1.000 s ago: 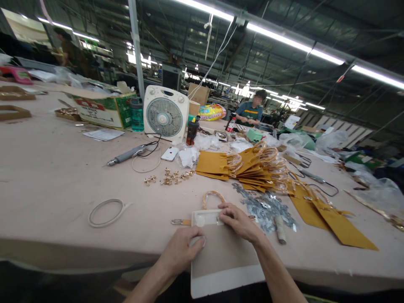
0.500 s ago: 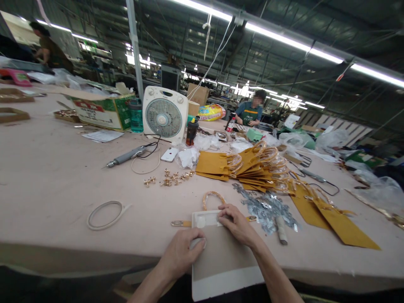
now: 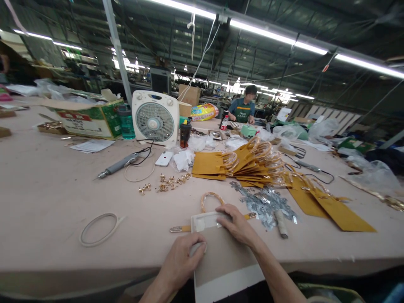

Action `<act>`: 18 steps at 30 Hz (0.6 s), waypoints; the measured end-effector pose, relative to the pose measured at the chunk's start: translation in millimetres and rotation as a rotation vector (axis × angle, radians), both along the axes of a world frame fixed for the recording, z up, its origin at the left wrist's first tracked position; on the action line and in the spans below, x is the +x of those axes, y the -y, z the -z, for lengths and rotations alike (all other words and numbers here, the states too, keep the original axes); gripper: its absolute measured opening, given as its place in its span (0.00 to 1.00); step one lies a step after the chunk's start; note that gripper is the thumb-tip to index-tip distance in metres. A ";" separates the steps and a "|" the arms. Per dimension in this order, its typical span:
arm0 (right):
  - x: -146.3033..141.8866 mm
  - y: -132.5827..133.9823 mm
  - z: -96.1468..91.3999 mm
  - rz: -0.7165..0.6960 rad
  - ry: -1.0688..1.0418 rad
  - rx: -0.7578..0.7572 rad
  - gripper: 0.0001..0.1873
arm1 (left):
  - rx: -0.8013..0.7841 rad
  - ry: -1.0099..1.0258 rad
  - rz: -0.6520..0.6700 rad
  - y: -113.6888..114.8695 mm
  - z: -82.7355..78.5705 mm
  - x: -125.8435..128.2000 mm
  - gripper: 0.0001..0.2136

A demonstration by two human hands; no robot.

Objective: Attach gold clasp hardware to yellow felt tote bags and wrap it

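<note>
A bag panel (image 3: 227,261), grey-beige with white borders, lies over the table's front edge. A wrapped tan handle (image 3: 212,194) rises behind it, and mustard straps with metal ends (image 3: 179,229) stick out on both sides. My left hand (image 3: 184,256) is closed at the panel's left side; a small pale thing shows between thumb and forefinger, too hidden to name. My right hand (image 3: 235,223) bends its fingers onto the panel's upper right edge, beside a small clear patch. Right of it lie a heap of thin metal plates (image 3: 265,204) and a grey-beige cylinder (image 3: 281,224).
A ring of narrow tape (image 3: 84,231) lies left. Brass fittings (image 3: 167,184), a corded electric screwdriver (image 3: 118,165), a phone (image 3: 164,158) and a fan (image 3: 154,120) stand or lie beyond. Mustard bag pieces (image 3: 210,164) are stacked behind the plates. A co-worker (image 3: 243,109) is across the table.
The view has shifted, so table things appear a little further left. Both hands stay at the panel in nearly the same places; the right fingers have shifted slightly at its upper edge.
</note>
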State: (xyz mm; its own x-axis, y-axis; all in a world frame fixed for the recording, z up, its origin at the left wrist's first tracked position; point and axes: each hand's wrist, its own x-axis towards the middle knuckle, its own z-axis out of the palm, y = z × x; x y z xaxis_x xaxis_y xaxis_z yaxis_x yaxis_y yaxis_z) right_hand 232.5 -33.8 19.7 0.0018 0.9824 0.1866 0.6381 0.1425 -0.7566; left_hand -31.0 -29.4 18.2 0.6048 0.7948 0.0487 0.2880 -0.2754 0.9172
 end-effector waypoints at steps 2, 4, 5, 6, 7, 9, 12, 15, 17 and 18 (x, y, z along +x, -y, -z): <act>-3.0 -2.5 4.3 0.040 0.005 0.026 0.13 | -0.003 0.002 0.007 -0.5 0.6 -0.3 0.09; -7.0 -4.4 9.7 0.087 0.020 0.055 0.11 | -0.004 0.000 0.010 -1.5 0.5 -0.1 0.09; -9.3 -4.7 12.5 0.110 0.028 0.075 0.11 | -0.006 0.000 0.010 -2.0 0.2 0.2 0.09; -11.7 -4.4 15.0 0.137 0.035 0.102 0.10 | -0.011 0.001 0.012 -2.3 -0.2 0.5 0.09; -14.2 -3.7 17.2 0.167 0.041 0.132 0.11 | -0.018 0.008 0.012 -2.4 -0.6 0.7 0.10; -19.3 -1.8 20.5 0.228 0.051 0.192 0.12 | -0.039 0.037 0.009 -1.8 -1.4 0.9 0.10; -24.9 -1.6 23.8 0.293 0.068 0.247 0.14 | -0.086 0.113 -0.012 -1.1 0.6 -0.6 0.12; -25.4 -5.8 27.8 0.307 0.078 0.271 0.15 | -0.230 0.243 -0.080 -4.9 8.2 -5.7 0.17; -22.2 -5.6 31.8 0.297 0.071 0.273 0.16 | -0.367 0.378 -0.164 -8.3 13.5 -13.4 0.21; -19.5 -3.4 34.3 0.287 0.065 0.267 0.17 | -0.423 0.458 -0.220 -9.3 14.9 -19.2 0.23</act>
State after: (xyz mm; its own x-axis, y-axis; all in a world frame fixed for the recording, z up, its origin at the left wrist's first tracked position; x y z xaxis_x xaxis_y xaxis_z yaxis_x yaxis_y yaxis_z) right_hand 213.0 -30.5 -14.6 0.2491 0.8604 0.4446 0.7262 0.1378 -0.6736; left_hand -50.2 -20.1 3.3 0.4185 0.9046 -0.0810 -0.1481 0.1559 0.9766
